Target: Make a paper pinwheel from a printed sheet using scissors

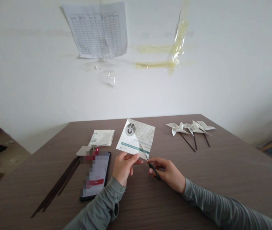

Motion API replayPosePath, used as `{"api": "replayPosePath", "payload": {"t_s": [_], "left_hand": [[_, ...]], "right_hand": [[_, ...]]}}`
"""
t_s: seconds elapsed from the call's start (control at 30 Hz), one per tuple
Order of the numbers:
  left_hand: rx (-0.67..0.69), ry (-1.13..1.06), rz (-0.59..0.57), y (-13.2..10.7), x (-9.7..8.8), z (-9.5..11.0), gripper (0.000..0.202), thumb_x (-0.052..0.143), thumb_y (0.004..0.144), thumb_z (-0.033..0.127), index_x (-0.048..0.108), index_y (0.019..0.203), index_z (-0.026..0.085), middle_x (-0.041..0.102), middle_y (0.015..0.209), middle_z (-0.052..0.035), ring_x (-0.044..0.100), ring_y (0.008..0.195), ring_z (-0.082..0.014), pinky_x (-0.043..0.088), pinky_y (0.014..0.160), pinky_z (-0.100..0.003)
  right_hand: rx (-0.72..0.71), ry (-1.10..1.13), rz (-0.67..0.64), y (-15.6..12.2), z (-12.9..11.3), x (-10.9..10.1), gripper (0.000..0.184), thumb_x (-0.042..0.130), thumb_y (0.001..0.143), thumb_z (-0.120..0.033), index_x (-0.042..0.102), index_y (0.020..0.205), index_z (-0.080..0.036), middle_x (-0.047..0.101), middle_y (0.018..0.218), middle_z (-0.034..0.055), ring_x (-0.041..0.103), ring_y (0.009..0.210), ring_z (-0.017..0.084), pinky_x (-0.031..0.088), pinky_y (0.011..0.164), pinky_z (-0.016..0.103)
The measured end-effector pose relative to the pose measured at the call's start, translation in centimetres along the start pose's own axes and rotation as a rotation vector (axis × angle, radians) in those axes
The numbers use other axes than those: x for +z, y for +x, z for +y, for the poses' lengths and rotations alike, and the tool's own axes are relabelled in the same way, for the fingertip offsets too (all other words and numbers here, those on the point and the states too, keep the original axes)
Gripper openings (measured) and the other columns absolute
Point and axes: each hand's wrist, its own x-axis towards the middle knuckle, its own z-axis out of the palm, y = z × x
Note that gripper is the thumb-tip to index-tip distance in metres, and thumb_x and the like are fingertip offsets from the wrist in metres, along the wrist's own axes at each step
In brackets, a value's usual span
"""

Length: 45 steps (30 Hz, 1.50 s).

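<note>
My left hand (pixel 123 166) pinches the lower edge of a printed paper square (pixel 137 137), holding it tilted up above the table. The sheet carries a round black-and-white picture, lines of text and a green band. In my right hand (pixel 170 172) is a pair of scissors (pixel 152 166) with dark handles. Their blades lie at the lower right part of the paper, pointing up and to the left toward its middle. How far the blades are apart is too small to tell.
Paper pinwheels (pixel 193 127) on dark sticks lie at the back right. To the left are a stack of paper squares (pixel 102 137), a small red-and-white box (pixel 91 151), several dark sticks (pixel 59 183) and a phone (pixel 96 179). A wall stands behind the brown table (pixel 222 172).
</note>
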Motion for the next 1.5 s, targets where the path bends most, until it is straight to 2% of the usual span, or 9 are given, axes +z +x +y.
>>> {"api": "replayPosePath", "payload": {"t_s": [0.4, 0.57, 0.8, 0.93, 1.07, 1.23, 1.4, 1.5], "left_hand": [[-0.011, -0.036, 0.005, -0.07, 0.24, 0.09, 0.027, 0.106, 0.081, 0.016, 0.08, 0.087, 0.02, 0.098, 0.09, -0.0087, 0.099, 0.075, -0.0288, 0.038, 0.035, -0.016], [-0.018, -0.024, 0.01, -0.14, 0.22, 0.09, 0.023, 0.102, 0.083, 0.015, 0.079, 0.084, 0.021, 0.098, 0.092, -0.0097, 0.099, 0.077, -0.0289, 0.04, 0.036, -0.017], [-0.009, -0.023, -0.003, -0.02, -0.01, 0.01, 0.031, 0.109, 0.078, 0.022, 0.079, 0.085, 0.021, 0.098, 0.091, -0.0096, 0.099, 0.078, -0.0303, 0.04, 0.036, -0.017], [-0.008, -0.004, -0.003, -0.03, 0.02, 0.0, 0.031, 0.11, 0.079, 0.024, 0.079, 0.085, 0.022, 0.097, 0.089, -0.0084, 0.099, 0.079, -0.0304, 0.04, 0.036, -0.016], [-0.02, 0.002, -0.003, -0.15, 0.18, 0.13, 0.029, 0.109, 0.079, 0.021, 0.08, 0.085, 0.021, 0.099, 0.093, -0.0102, 0.1, 0.08, -0.0302, 0.039, 0.036, -0.015], [-0.018, -0.005, 0.005, -0.24, 0.32, 0.26, 0.029, 0.108, 0.077, 0.021, 0.08, 0.081, 0.021, 0.098, 0.09, -0.0093, 0.098, 0.078, -0.0291, 0.037, 0.035, -0.015], [-0.016, 0.001, -0.001, -0.27, 0.28, 0.25, 0.028, 0.108, 0.076, 0.022, 0.081, 0.083, 0.022, 0.097, 0.09, -0.0085, 0.098, 0.078, -0.0286, 0.037, 0.035, -0.015], [-0.011, 0.007, -0.008, -0.25, 0.19, 0.16, 0.028, 0.108, 0.076, 0.025, 0.081, 0.084, 0.022, 0.098, 0.092, -0.0099, 0.099, 0.081, -0.03, 0.037, 0.036, -0.016]], "right_hand": [[-0.012, -0.018, 0.003, 0.05, -0.12, -0.09, 0.065, 0.115, 0.076, -0.08, 0.099, 0.109, -0.026, 0.089, 0.085, 0.0095, 0.082, 0.079, 0.033, 0.072, 0.078, 0.045], [-0.023, -0.024, 0.01, -0.07, -0.49, 0.06, 0.073, 0.112, 0.077, -0.085, 0.099, 0.113, -0.023, 0.088, 0.082, 0.0073, 0.08, 0.077, 0.032, 0.071, 0.079, 0.046], [-0.011, -0.039, 0.028, -0.25, -1.0, 0.03, 0.068, 0.112, 0.076, -0.085, 0.097, 0.105, -0.025, 0.087, 0.084, 0.0103, 0.079, 0.081, 0.034, 0.07, 0.079, 0.047], [-0.029, -0.038, 0.033, -0.09, -0.62, 0.02, 0.066, 0.111, 0.079, -0.082, 0.098, 0.109, -0.024, 0.087, 0.086, 0.0096, 0.079, 0.08, 0.032, 0.069, 0.079, 0.046], [-0.03, -0.026, 0.036, 0.02, -0.35, 0.07, 0.074, 0.111, 0.079, -0.084, 0.098, 0.119, -0.024, 0.088, 0.085, 0.0089, 0.081, 0.08, 0.032, 0.07, 0.08, 0.046], [-0.013, -0.016, 0.038, -0.08, -0.53, 0.0, 0.068, 0.115, 0.077, -0.081, 0.099, 0.113, -0.025, 0.09, 0.086, 0.0105, 0.081, 0.08, 0.034, 0.07, 0.08, 0.048], [-0.015, -0.011, 0.034, -0.07, -0.49, -0.07, 0.07, 0.114, 0.076, -0.08, 0.099, 0.114, -0.024, 0.088, 0.084, 0.0061, 0.079, 0.077, 0.03, 0.069, 0.079, 0.044], [-0.015, -0.013, 0.038, -0.04, -0.42, -0.03, 0.069, 0.113, 0.078, -0.081, 0.099, 0.114, -0.024, 0.09, 0.085, 0.0089, 0.08, 0.078, 0.032, 0.069, 0.08, 0.046]]}}
